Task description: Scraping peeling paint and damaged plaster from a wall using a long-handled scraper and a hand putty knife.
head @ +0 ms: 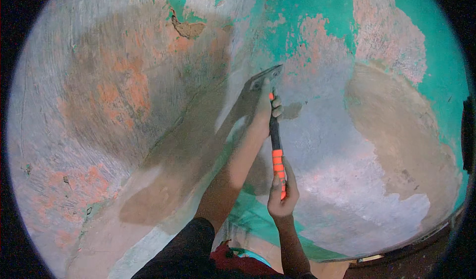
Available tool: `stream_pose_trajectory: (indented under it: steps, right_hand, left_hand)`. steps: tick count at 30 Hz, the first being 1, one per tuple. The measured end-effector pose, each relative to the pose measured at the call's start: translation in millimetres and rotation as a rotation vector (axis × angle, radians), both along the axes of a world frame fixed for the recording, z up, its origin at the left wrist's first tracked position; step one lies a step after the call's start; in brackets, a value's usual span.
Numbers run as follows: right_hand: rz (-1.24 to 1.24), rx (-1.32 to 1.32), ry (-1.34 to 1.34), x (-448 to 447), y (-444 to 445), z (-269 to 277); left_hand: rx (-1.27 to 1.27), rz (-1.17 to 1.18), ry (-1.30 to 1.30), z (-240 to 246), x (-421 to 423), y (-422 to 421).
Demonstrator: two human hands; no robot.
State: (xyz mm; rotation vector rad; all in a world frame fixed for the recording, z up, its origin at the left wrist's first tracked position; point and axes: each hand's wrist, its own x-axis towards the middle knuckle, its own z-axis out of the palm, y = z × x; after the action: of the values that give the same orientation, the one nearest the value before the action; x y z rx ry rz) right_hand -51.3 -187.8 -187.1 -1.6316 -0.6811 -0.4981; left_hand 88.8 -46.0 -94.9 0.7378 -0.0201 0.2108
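Note:
A long-handled wall scraper (pixel 275 135) with a black shaft and an orange ribbed grip is held in both hands. My left hand (pixel 265 102) wraps the upper shaft just below the head, one finger stretched along it. Lower down, my right hand (pixel 291 194) is closed around the orange grip. The scraper's wide dark blade (pixel 264 74) lies at or very near the wall, tilted up to the right; contact cannot be made out. Around it the wall (pixel 316 137) has bare grey plaster, pinkish patches and green paint (pixel 312 0).
To the left, the scraped wall carries orange-pink patches (pixel 130 89) and a chipped hollow (pixel 187 28). Brown bare plaster (pixel 394 119) spreads on the right. A dark edge (pixel 409 245) runs along the lower right. My shadow falls across the wall's left part.

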Motion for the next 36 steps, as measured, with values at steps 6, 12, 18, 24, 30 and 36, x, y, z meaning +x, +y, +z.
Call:
stream_pose_trajectory:
  steps: [6,12,18,24,30,36]
  right_hand:
    - [-0.074,-0.004,-0.086,-2.6,-6.1,30.7]
    - [-0.096,0.078,-0.162,22.1,-10.7,76.2]
    - [-0.123,0.173,-0.112,13.1,-11.5,70.4]
    - [-0.039,0.259,0.034,-6.7,-8.1,96.2]
    - [-0.019,0.267,0.070,-21.7,-7.8,114.9]
    - [-0.061,0.266,0.105,-22.6,-11.5,106.6]
  left_hand:
    - [0.054,-0.081,-0.081,49.0,-2.8,-17.9]
    - [0.213,-0.032,-0.208,126.6,7.9,-39.6]
    - [0.343,-0.122,-0.141,131.3,5.4,-66.2]
    - [0.349,-0.011,-0.191,144.2,7.1,-58.2]
    - [0.290,-0.079,-0.146,146.9,5.2,-58.4]
    - [0.258,-0.058,-0.114,139.3,5.0,-61.4]
